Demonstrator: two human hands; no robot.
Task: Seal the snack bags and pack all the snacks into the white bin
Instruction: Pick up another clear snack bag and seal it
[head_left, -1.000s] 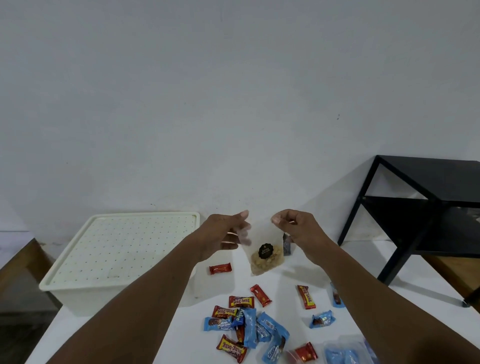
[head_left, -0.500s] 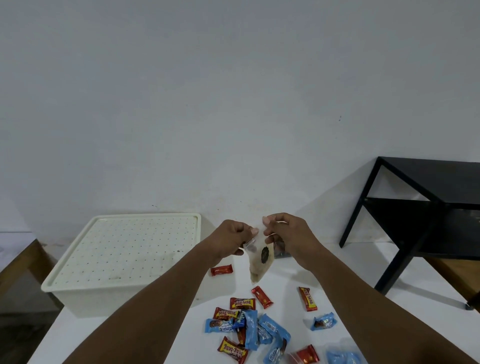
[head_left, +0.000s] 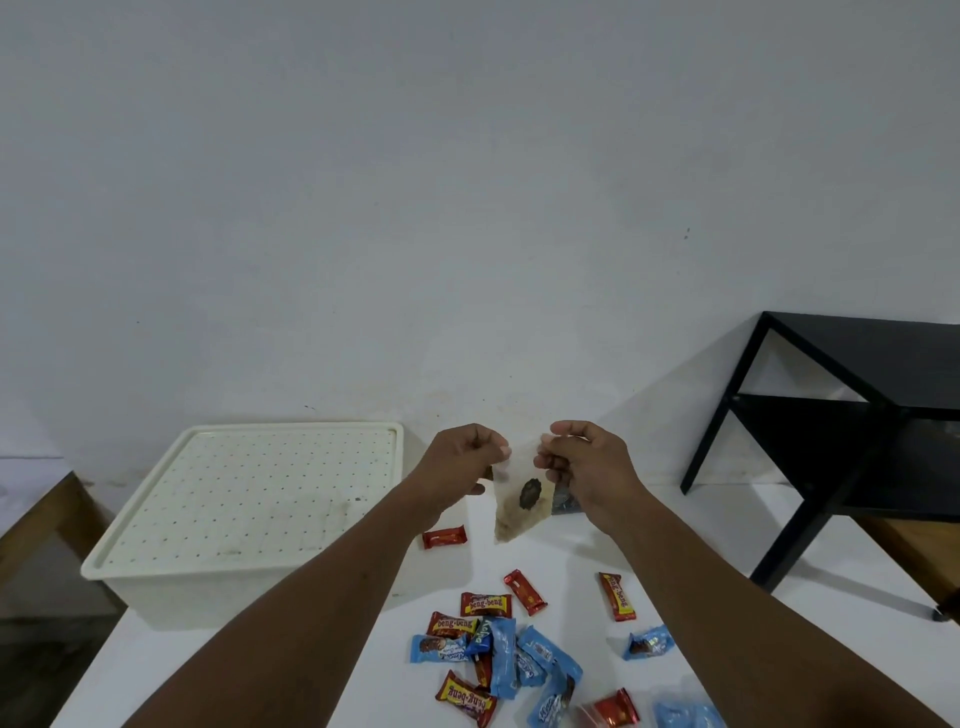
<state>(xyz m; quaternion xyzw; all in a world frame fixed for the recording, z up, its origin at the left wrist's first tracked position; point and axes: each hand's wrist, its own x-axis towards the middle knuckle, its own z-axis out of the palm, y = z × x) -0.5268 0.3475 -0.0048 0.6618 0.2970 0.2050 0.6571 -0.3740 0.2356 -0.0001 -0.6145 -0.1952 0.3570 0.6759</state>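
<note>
Hands: left hand (head_left: 464, 462) and right hand (head_left: 587, 467), fingers (head_left: 546, 460) curled, pinched the snack bag (head_left: 521, 501) by its top.
Bin: white bin (head_left: 249, 519) sat lidded at the left edge of the counter (head_left: 563, 564).

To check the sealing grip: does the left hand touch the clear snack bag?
Touching. The head view shows the left hand pinching the top corner of the clear snack bag.

The bin (head_left: 249, 587) fills the surface's (head_left: 566, 566) left rear, its lid (head_left: 260, 493) shutting the way in from above. Bare surface lies in front of it. Snacks (head_left: 498, 654) crowd the near middle and right; 1 red bar (head_left: 444, 537) lies near the bin. The left hand (head_left: 462, 462) and right hand (head_left: 587, 467) pinch a bag (head_left: 519, 501) over the far middle. A black table (head_left: 857, 415) stands off the right edge.
</note>
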